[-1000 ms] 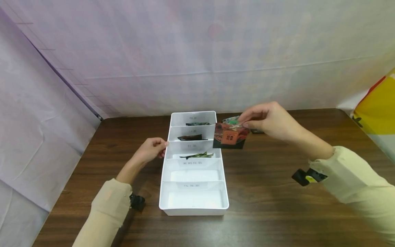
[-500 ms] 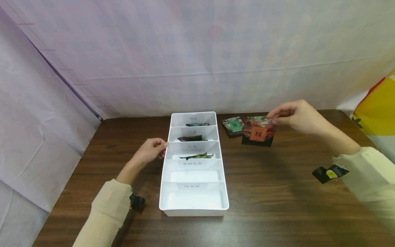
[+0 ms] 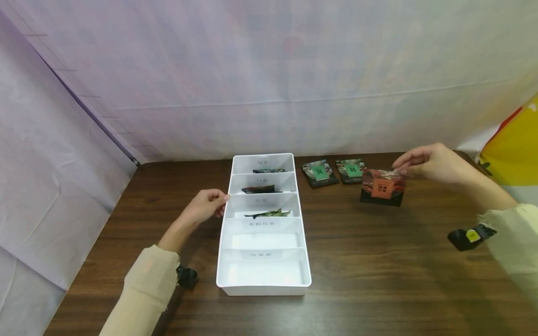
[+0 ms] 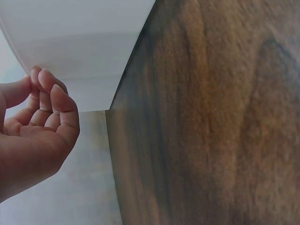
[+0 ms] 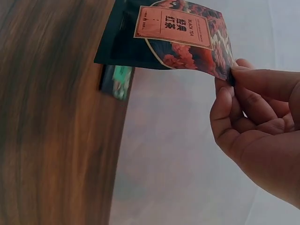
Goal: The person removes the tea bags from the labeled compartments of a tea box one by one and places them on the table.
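My right hand [image 3: 424,163] pinches a black tea sachet [image 3: 383,187] by its corner, above the table's right side. The right wrist view shows its orange label reading BLACK TEA [image 5: 174,28] and its red floral print, with thumb and fingertips at the corner. My left hand [image 3: 207,204] pinches the left rim of a white divided box [image 3: 306,261]. In the left wrist view, thumb and fingers of the left hand [image 4: 42,117] meet at the box's edge. Thin packets stand in the three far compartments: a dark green packet [image 3: 269,171], a brown packet [image 3: 258,189] and a green packet [image 3: 269,213].
Two green-labelled sachets [image 3: 320,172] [image 3: 351,171] lie on the dark wooden table [image 3: 357,266] at the back, right of the box. A pale cloth [image 3: 252,84] hangs behind the table. Printed labels mark the box's compartments.
My right hand has carried the black tea sachet rightward, away from the box, uncovering the two green-labelled sachets behind it. The left hand stays on the rim.
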Available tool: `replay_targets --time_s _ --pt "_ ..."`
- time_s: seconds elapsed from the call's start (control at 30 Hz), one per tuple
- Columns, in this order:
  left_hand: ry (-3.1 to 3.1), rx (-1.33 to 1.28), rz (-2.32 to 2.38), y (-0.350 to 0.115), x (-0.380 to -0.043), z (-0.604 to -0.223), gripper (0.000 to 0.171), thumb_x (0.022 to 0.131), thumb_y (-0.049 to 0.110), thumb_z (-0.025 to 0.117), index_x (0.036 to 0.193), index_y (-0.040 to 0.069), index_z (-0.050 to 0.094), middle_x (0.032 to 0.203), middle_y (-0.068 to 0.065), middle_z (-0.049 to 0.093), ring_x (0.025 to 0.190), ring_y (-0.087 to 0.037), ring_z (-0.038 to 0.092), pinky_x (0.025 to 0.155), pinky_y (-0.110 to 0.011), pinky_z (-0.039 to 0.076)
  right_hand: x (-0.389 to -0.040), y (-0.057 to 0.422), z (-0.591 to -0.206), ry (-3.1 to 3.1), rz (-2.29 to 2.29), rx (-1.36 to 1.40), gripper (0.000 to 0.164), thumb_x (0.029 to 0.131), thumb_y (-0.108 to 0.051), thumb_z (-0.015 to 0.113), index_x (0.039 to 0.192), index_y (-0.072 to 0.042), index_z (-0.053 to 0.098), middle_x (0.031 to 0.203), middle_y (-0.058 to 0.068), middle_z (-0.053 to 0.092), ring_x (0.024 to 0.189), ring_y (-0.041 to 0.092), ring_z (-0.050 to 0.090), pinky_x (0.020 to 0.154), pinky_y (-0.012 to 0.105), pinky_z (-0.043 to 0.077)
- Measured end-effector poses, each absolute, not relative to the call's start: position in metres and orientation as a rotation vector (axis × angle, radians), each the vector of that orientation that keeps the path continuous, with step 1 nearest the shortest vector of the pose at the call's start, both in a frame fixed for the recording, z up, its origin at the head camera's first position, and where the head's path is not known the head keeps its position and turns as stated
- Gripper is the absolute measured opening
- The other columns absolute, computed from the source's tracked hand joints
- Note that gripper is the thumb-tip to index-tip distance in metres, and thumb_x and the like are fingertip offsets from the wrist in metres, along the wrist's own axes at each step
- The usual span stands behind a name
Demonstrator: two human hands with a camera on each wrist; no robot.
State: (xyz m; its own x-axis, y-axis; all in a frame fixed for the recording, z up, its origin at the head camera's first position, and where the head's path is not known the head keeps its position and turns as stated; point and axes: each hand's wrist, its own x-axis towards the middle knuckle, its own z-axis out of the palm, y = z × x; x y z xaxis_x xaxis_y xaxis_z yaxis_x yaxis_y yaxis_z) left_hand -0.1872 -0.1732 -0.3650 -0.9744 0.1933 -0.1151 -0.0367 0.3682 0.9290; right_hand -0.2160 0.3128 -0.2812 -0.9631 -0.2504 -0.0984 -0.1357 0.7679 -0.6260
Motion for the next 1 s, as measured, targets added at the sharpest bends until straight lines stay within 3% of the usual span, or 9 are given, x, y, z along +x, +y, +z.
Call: replay_targets --time_s 0.27,0.4,0.57,0.77,1.0 --pt "2.417 0.146 1.655 -0.174 -0.188 -0.365 0.020 0.093 0.005 0.050 0.084 -0.013 0.052 0.063 -0.006 0.051 0.058 -0.013 0.050 0.056 -0.026 0.046 -0.218 0.334 -0.292 2.832 -0.798 -0.278 0.021 0.091 -0.016 0.056 0.107 -0.005 0.064 0.098 0.009 0.066 0.081 0.014 0.055 0.058 0.031 0.039" --pt "2.414 0.136 1.655 -0.174 -0.187 -0.365 0.021 0.093 0.005 0.050 0.085 -0.014 0.052 0.063 -0.006 0.051 0.058 -0.013 0.050 0.056 -0.026 0.046 -0.219 0.342 -0.299 2.827 -0.788 -0.267 0.021 0.090 -0.017 0.058 0.104 -0.004 0.065 0.094 0.008 0.068 0.078 0.014 0.056 0.056 0.031 0.037" --pt "2.416 0.128 1.648 -0.174 -0.187 -0.365 0.020 0.094 0.006 0.050 0.084 -0.012 0.052 0.064 -0.006 0.051 0.058 -0.013 0.050 0.057 -0.027 0.046 -0.222 0.351 -0.309 2.794 -0.840 -0.286 0.019 0.089 -0.010 0.058 0.102 0.002 0.064 0.090 0.009 0.068 0.074 0.009 0.058 0.057 0.028 0.040" --pt "2.416 0.130 1.648 -0.174 -0.188 -0.365 0.021 0.094 0.006 0.050 0.086 -0.013 0.052 0.063 -0.005 0.050 0.058 -0.012 0.050 0.057 -0.026 0.046 -0.224 0.355 -0.322 2.736 -0.984 -0.252 0.022 0.088 -0.003 0.055 0.105 0.011 0.059 0.086 0.016 0.067 0.070 0.016 0.064 0.061 0.030 0.050" --pt "2.418 0.139 1.660 -0.173 -0.188 -0.365 0.020 0.093 0.005 0.050 0.083 -0.011 0.052 0.061 -0.003 0.049 0.056 -0.011 0.049 0.056 -0.026 0.046 -0.230 0.359 -0.336 2.823 -0.920 -0.285 0.021 0.088 0.000 0.053 0.105 0.011 0.059 0.094 0.021 0.065 0.069 0.009 0.061 0.060 0.028 0.048"
